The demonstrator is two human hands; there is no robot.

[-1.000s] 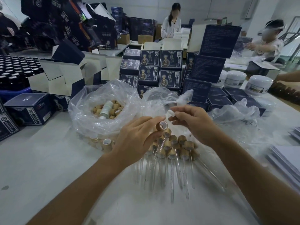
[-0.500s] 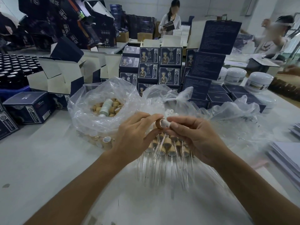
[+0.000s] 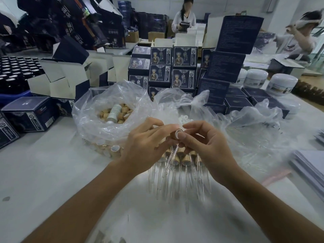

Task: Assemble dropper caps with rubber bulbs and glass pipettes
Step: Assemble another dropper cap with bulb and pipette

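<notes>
At mid-frame the left hand pinches a tan cap while the right hand presses a white bulb into its mouth. A skewed push could fold the bulb or drop the cap onto the finished droppers below. How deep the bulb sits is hidden by the fingers. The bag of caps lies to the upper left.

Dim, flat indoor light, wide-angle bending at edges, soft blur on far figures and frame corners.
</notes>
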